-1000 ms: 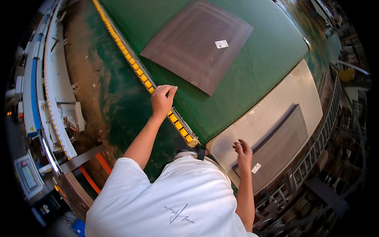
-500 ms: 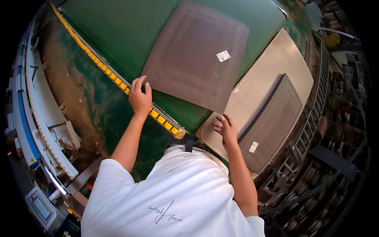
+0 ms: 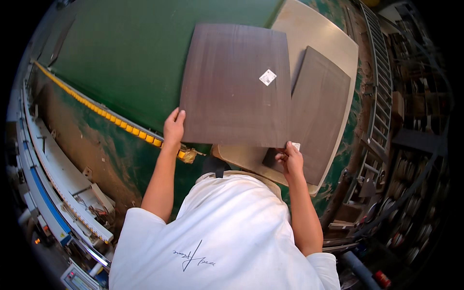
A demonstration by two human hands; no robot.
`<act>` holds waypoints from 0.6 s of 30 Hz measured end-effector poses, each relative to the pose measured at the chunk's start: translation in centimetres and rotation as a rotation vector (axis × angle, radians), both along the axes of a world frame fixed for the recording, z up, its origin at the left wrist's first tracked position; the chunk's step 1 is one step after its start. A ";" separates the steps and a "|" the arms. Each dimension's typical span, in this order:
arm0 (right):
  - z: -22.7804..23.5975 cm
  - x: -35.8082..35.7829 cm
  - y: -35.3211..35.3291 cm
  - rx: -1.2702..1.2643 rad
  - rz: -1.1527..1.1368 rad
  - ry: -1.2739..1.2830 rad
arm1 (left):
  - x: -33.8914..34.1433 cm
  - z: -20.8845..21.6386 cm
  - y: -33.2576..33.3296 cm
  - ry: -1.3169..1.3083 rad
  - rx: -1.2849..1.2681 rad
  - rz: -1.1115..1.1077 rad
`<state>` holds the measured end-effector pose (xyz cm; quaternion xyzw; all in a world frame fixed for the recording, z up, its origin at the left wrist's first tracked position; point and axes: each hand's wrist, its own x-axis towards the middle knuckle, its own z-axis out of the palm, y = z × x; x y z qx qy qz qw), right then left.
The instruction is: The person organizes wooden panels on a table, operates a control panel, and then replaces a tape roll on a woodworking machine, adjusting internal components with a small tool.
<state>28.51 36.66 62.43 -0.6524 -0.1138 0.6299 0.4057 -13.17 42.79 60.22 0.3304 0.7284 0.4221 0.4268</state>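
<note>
A large dark brown wood-grain panel (image 3: 232, 92) with a white label (image 3: 267, 77) is in front of me. My left hand (image 3: 174, 128) grips its near left edge, thumb on top and the other fingers partly hidden. At the near right corner, my right hand (image 3: 291, 162) pinches the panel, its fingers curled beneath the edge. The panel partly overhangs a green-topped table (image 3: 130, 58) and a pale board (image 3: 319, 21) to the right. A second dark brown panel (image 3: 321, 106) lies on that pale board; its own label is partly covered by my right hand.
A row of yellow rollers (image 3: 104, 113) lines the table's near left edge. Farther left runs a long white machine (image 3: 63, 169) with a blue stripe. To the right are a metal ladder-like rack (image 3: 379, 82) and dark shelves (image 3: 415, 140) full of rolls.
The panel has shifted toward me and turned squarer to my body. Both hands have closed on its near corners. My view has swung to the right.
</note>
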 end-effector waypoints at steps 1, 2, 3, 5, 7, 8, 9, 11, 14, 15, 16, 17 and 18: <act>0.3 1.4 -0.9 0.001 -0.008 -0.014 | 0.9 -2.1 -0.3 0.031 -0.031 -0.009; 0.5 2.7 -2.1 -0.007 -0.024 -0.042 | 2.8 -1.6 -0.4 0.007 -0.052 -0.010; 0.3 4.1 -3.5 -0.007 -0.058 -0.041 | 4.9 -1.2 -0.7 -0.017 -0.073 -0.008; -0.4 6.8 -6.3 -0.007 -0.123 -0.038 | 7.9 -1.3 -1.6 -0.108 -0.081 0.002; -1.0 8.6 -9.1 -0.026 -0.149 -0.040 | 10.5 -1.3 -2.2 -0.134 -0.099 -0.026; -1.1 9.3 -10.4 -0.030 -0.164 -0.044 | 11.7 -0.8 -2.5 -0.111 -0.104 -0.053; -1.3 9.9 -11.6 -0.035 -0.179 -0.048 | 13.0 -0.4 -2.6 -0.088 -0.110 -0.080; -1.2 11.4 -13.7 -0.031 -0.216 -0.071 | 15.5 0.1 -2.7 -0.085 -0.134 -0.128; -1.2 14.3 -16.2 -0.019 -0.225 -0.135 | 18.6 -0.3 -2.5 -0.100 -0.107 -0.198; -1.1 15.2 -16.4 -0.009 -0.214 -0.171 | 19.7 -0.1 -2.3 -0.074 -0.101 -0.243; -1.0 16.1 -16.6 0.000 -0.202 -0.208 | 20.6 0.3 -2.1 -0.049 -0.095 -0.287; -0.4 16.7 -16.6 0.010 -0.193 -0.247 | 21.7 0.6 -1.8 -0.027 -0.089 -0.334; 1.5 16.9 -15.9 0.034 -0.170 -0.330 | 22.7 0.8 -1.6 -0.057 -0.079 -0.378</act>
